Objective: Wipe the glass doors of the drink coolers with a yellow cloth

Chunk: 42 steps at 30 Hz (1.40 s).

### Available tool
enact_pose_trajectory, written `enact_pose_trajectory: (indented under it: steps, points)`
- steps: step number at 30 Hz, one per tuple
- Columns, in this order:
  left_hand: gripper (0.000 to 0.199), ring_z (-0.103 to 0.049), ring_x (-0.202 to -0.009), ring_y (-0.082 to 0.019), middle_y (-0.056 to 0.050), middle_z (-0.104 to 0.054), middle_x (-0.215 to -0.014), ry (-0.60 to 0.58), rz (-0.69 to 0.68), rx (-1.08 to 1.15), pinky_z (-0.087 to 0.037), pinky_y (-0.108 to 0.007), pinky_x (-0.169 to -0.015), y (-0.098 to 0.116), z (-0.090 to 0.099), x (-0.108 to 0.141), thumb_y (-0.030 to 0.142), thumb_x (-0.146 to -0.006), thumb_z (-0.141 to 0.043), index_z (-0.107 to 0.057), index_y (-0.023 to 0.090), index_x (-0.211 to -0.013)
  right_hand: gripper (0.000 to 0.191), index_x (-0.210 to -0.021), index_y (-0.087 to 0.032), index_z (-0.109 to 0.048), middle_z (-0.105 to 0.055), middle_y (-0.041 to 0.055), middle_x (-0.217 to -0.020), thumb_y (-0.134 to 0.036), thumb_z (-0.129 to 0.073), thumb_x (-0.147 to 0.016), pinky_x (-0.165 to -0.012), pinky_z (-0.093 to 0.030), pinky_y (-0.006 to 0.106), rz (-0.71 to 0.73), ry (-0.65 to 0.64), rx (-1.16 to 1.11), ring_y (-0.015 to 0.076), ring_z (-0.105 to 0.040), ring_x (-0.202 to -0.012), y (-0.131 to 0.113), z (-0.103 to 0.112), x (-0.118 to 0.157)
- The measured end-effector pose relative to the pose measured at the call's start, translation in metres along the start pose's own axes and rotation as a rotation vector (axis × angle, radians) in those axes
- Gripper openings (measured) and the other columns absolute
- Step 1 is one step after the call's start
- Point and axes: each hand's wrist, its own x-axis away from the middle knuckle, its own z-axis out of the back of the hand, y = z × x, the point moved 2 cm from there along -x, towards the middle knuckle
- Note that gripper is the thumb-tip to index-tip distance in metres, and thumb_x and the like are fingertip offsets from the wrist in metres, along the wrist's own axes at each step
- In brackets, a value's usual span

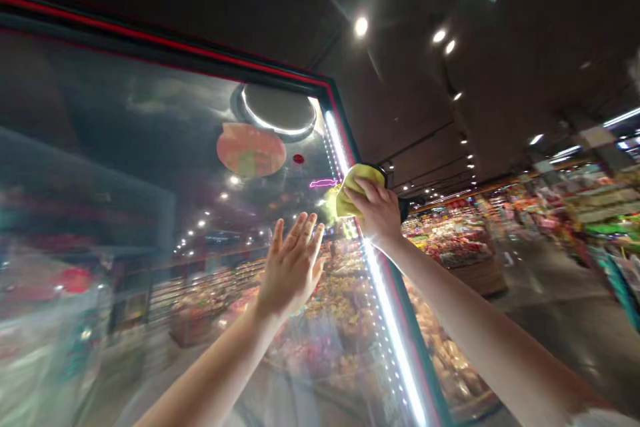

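Yellow cloth (357, 190) sits clamped in the right hand (376, 210) against a glass pane (120, 160), left hand (293, 267) open near it.

Supermarket aisle (545, 280); goods heaped on display stands (457, 247); stocked shelves (595, 203); ceiling spotlights (361, 27)

The right hand (375, 210) covers part of the crumpled yellow microfibre cloth (356, 190). The left forearm (210, 380) and right forearm (500, 347) run off the bottom edge. Beyond the right hand, goods on the wooden market stall (473, 273) are too small to tell. Left of the left hand (293, 263), reflections blur the flat glass pane (100, 147).
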Motion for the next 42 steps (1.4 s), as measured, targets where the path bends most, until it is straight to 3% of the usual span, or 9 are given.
enact_pose_trajectory:
  steps: [5, 12, 15, 18, 24, 27, 31, 34, 42]
  points:
    - [0.058, -0.033, -0.152, -0.027, -0.011, -0.046, -0.158, 0.051, -0.031, 0.056, -0.019, -0.061, -0.127, 0.019, -0.018, -0.025, 0.029, -0.095, -0.057, -0.040, 0.018, -0.150, 0.061, -0.153, -0.021, -0.045, -0.031, 0.0093, -0.167, -0.025, -0.058, -0.093, -0.120, -0.029, 0.054, 0.067, -0.030, -0.004, 0.0348, -0.023, -0.154, 0.005, -0.018, -0.001]
    - [0.055, -0.034, -0.152, -0.028, -0.013, -0.048, -0.156, 0.033, -0.015, 0.065, -0.020, -0.060, -0.127, 0.025, -0.029, -0.061, 0.033, -0.092, -0.062, -0.050, 0.017, -0.143, 0.054, -0.151, -0.024, -0.049, -0.030, 0.0039, -0.168, -0.027, -0.054, -0.097, -0.121, -0.029, 0.056, -0.020, -0.034, -0.020, 0.0360, -0.020, -0.155, 0.011, -0.008, -0.122]
    - [0.053, -0.034, -0.152, -0.028, -0.013, -0.050, -0.155, 0.009, -0.014, 0.068, -0.022, -0.061, -0.127, 0.028, -0.034, -0.071, 0.033, -0.091, -0.063, -0.052, 0.017, -0.141, 0.056, -0.152, -0.023, -0.047, -0.027, 0.0059, -0.169, -0.038, -0.056, -0.098, -0.118, -0.035, 0.056, -0.044, -0.044, -0.035, 0.0392, -0.020, -0.154, 0.017, -0.007, -0.148]
    - [0.053, -0.035, -0.151, -0.029, -0.012, -0.048, -0.157, -0.008, -0.001, 0.075, -0.022, -0.061, -0.127, 0.031, -0.038, -0.071, 0.032, -0.093, -0.061, -0.051, 0.017, -0.143, 0.059, -0.153, -0.020, -0.046, -0.028, 0.0087, -0.168, -0.047, -0.051, -0.100, -0.118, -0.037, 0.054, -0.026, -0.006, -0.046, 0.0399, -0.021, -0.154, 0.023, -0.014, -0.127]
    - [0.057, -0.033, -0.152, -0.028, -0.011, -0.046, -0.158, 0.016, 0.010, 0.074, -0.021, -0.062, -0.126, 0.026, -0.030, -0.041, 0.029, -0.097, -0.055, -0.041, 0.020, -0.151, 0.056, -0.154, -0.017, -0.045, -0.032, 0.0098, -0.166, -0.033, -0.049, -0.100, -0.122, -0.033, 0.053, 0.122, 0.077, -0.078, 0.0358, -0.019, -0.155, 0.018, -0.035, 0.000]
    - [0.057, -0.031, -0.153, -0.026, -0.012, -0.045, -0.159, 0.017, -0.002, 0.073, -0.023, -0.061, -0.126, 0.017, -0.012, -0.021, 0.028, -0.097, -0.055, -0.040, 0.021, -0.151, 0.052, -0.146, -0.021, -0.055, -0.046, 0.0066, -0.159, -0.018, -0.052, -0.095, -0.119, -0.038, 0.050, 0.129, 0.100, -0.117, 0.0310, -0.033, -0.150, 0.013, -0.034, 0.042]
    - [0.057, -0.031, -0.153, -0.026, -0.014, -0.044, -0.159, -0.006, -0.002, 0.046, -0.023, -0.060, -0.126, -0.002, 0.016, -0.005, 0.026, -0.097, -0.054, -0.038, 0.018, -0.152, 0.050, -0.134, -0.025, -0.066, -0.067, 0.0047, -0.137, -0.006, -0.049, -0.091, -0.109, -0.049, 0.047, 0.039, 0.151, -0.203, 0.0272, -0.059, -0.125, 0.000, -0.013, 0.027]
    - [0.057, -0.033, -0.152, -0.028, -0.016, -0.044, -0.158, -0.035, 0.038, -0.001, -0.022, -0.060, -0.126, -0.021, 0.031, -0.003, 0.028, -0.097, -0.053, -0.039, 0.015, -0.151, 0.048, -0.137, -0.026, -0.064, -0.070, 0.0049, -0.133, -0.010, -0.047, -0.094, -0.108, -0.050, 0.047, 0.001, 0.258, -0.325, 0.0253, -0.063, -0.121, -0.026, 0.007, -0.006]
    - [0.062, -0.030, -0.153, -0.030, -0.016, -0.042, -0.160, -0.096, 0.101, -0.091, -0.019, -0.060, -0.126, -0.064, 0.051, 0.013, 0.034, -0.099, -0.049, -0.031, 0.019, -0.156, 0.045, -0.142, -0.021, -0.058, -0.051, 0.0105, -0.155, -0.027, -0.054, -0.097, -0.118, -0.041, 0.052, -0.001, 0.107, -0.489, 0.0297, -0.033, -0.152, -0.096, -0.023, -0.029]
